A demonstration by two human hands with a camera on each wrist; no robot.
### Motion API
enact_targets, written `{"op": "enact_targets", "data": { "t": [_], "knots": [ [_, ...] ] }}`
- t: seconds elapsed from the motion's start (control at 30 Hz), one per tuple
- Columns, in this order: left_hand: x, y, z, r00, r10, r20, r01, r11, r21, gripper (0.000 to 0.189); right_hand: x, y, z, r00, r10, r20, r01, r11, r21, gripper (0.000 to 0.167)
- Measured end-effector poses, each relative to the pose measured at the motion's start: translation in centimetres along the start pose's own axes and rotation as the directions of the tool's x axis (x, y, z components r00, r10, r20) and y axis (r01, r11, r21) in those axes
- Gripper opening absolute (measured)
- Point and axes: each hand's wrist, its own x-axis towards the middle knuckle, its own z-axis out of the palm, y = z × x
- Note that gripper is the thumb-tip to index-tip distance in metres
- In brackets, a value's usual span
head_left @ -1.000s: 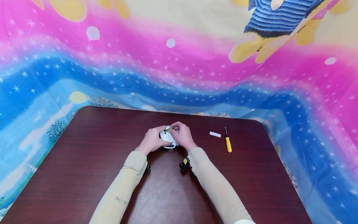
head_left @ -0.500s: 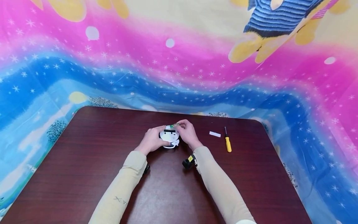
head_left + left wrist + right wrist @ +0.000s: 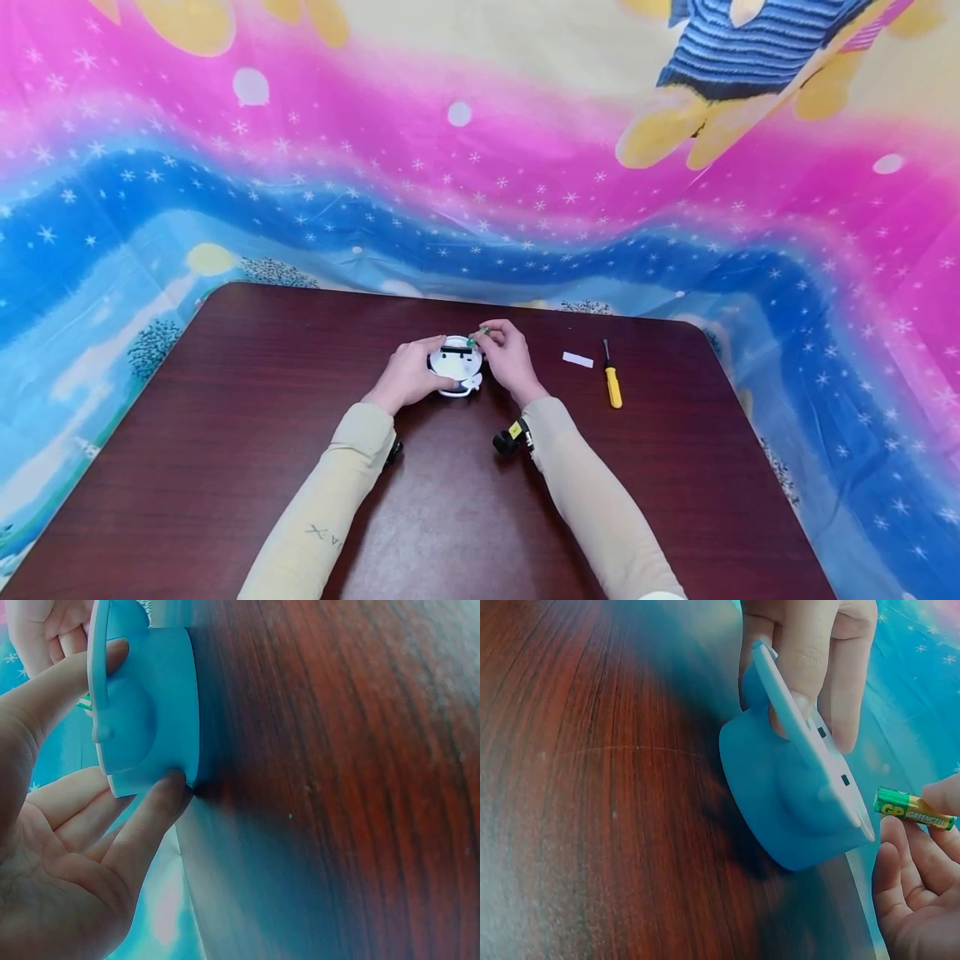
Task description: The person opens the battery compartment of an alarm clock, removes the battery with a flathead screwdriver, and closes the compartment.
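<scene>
A small white alarm clock (image 3: 456,367) lies back up on the table, and its open dark battery slot (image 3: 456,350) faces upward. My left hand (image 3: 408,373) grips the clock from the left, the thumb over its near side and the fingers along the far side. In the right wrist view, a green and gold battery (image 3: 911,808) marked GP shows between the thumb and fingers of my right hand (image 3: 930,877). That hand pinches the battery just off the clock's right edge, apart from the slot. The clock's face is hidden underneath.
To the right on the dark red wooden table (image 3: 270,467) lie a small white strip (image 3: 577,360) and a screwdriver (image 3: 613,387) with a yellow handle. A colourful printed cloth (image 3: 465,217) hangs behind the table's far edge.
My right hand has drawn back to the right from over the clock with the battery, uncovering the slot and tilting the battery. My left hand keeps its hold on the clock.
</scene>
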Motion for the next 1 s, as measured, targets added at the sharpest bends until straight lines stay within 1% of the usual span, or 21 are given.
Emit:
{"op": "enact_targets", "data": {
  "t": [0.23, 0.47, 0.77, 1.0],
  "knots": [
    [0.0, 0.0, 0.0, 1.000, 0.011, -0.007, -0.010, 1.000, 0.008, 0.086, -0.3, -0.3, -0.7, 1.000, -0.031, -0.006, 0.031, 1.000, -0.005, 0.021],
    [0.0, 0.0, -0.1, 1.000, 0.017, -0.009, -0.017, 1.000, 0.008, 0.087, -0.4, -0.3, -1.4, 0.997, -0.068, -0.028, 0.067, 0.997, -0.037, 0.022],
    [-0.1, 0.0, -0.1, 1.000, 0.015, -0.014, -0.015, 1.000, 0.002, 0.086, -0.5, -0.6, -2.4, 0.995, -0.074, -0.060, 0.071, 0.997, -0.043, 0.024],
    [-0.3, 0.2, 0.0, 1.000, 0.005, -0.008, -0.005, 1.000, 0.001, 0.085, -0.7, -0.7, -3.7, 0.993, -0.085, -0.077, 0.082, 0.996, -0.043, 0.028]
  ]
}}
